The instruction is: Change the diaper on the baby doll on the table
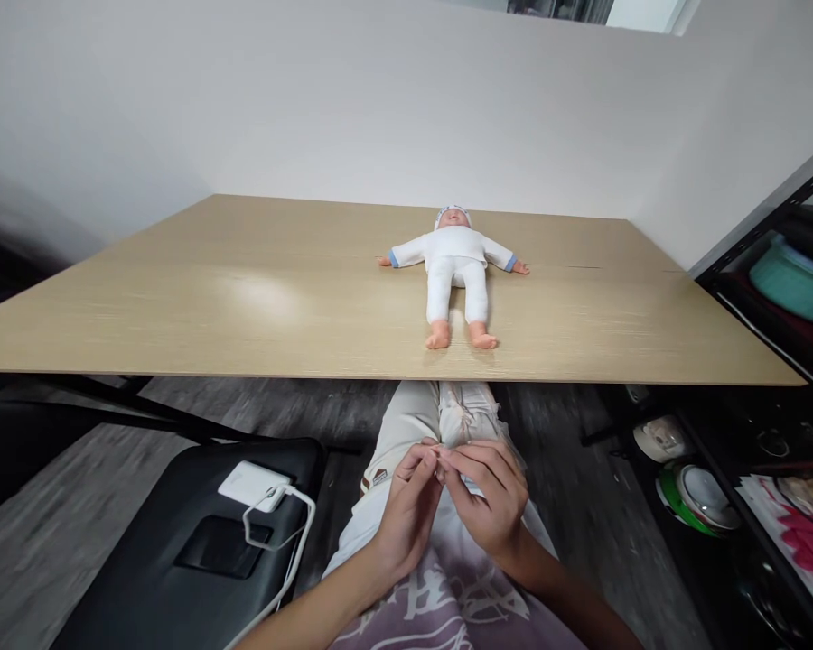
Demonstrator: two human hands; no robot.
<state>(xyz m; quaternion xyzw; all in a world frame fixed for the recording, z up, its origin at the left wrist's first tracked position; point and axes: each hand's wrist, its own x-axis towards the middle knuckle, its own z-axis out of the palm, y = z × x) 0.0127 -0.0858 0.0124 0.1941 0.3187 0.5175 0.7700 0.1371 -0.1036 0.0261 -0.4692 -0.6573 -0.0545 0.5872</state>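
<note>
Above my lap, short of the table edge, my left hand (415, 492) and my right hand (489, 492) meet at the fingertips. The fingers of both are closed in a pinch; whatever they hold, if anything, is too small or hidden to make out. Beyond them a baby doll (456, 253) lies on its back on the wooden table (325, 307), apart from both hands. It wears a white top and trousers with blue cuffs and a white patterned cap. Its arms are spread wide and its bare feet point toward me.
To my left, a black seat (155, 487) carries a white power bank (254, 485) with a white cable (298, 542) and a dark phone (222, 546). On the right stands a black shelf (718, 424) with containers and papers. A wall (379, 108) closes off the table's far side.
</note>
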